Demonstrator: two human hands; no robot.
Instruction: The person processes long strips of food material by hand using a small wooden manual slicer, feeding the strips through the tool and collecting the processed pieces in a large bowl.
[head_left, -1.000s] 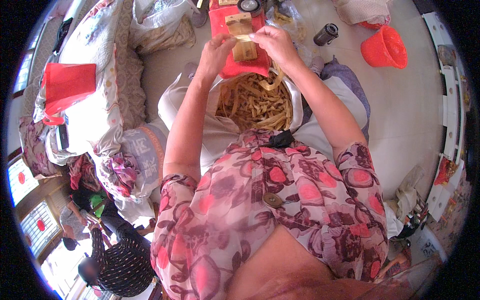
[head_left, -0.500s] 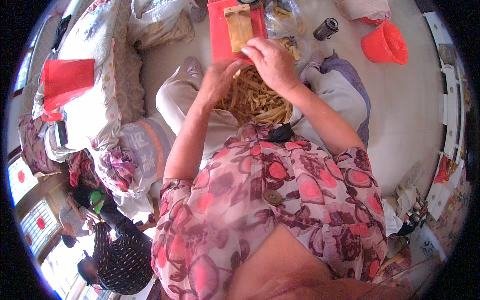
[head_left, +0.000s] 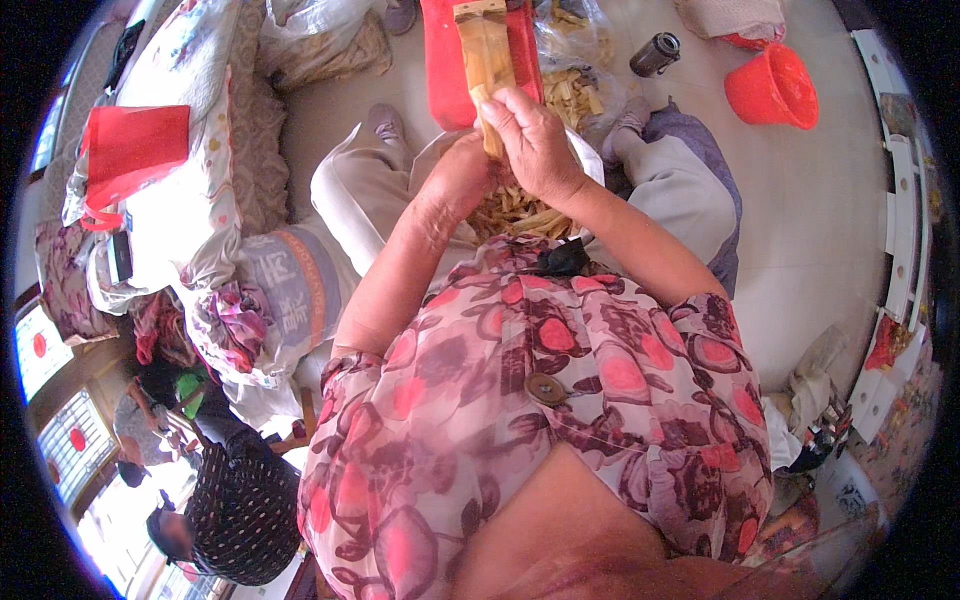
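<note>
A pale yellow-brown strip (head_left: 490, 135) runs down between my hands. My right hand (head_left: 542, 150) is closed around it, thumb along its upper part. My left hand (head_left: 458, 178) is curled against its lower end; its fingertips are hidden, so what it grips cannot be made out. Just beyond the strip's upper end is a narrow wooden board (head_left: 485, 50) with a crosspiece at its far end. The board rests on a red plastic surface (head_left: 445, 75). Below my hands, between my legs, a white-rimmed container (head_left: 590, 158) holds many similar strips (head_left: 530, 218).
Clear plastic bags (head_left: 590, 40) with more yellow pieces (head_left: 572, 98) lie right of the red surface. A dark bottle (head_left: 655, 54) and a red bucket (head_left: 771, 86) stand farther right. A bundled sack (head_left: 325, 45) lies at the far left. Another person (head_left: 240, 520) is at lower left.
Both hands have come together lower and closer to me, and the strip now shows plainly between them. The wooden board and red surface appear slightly shifted in view.
</note>
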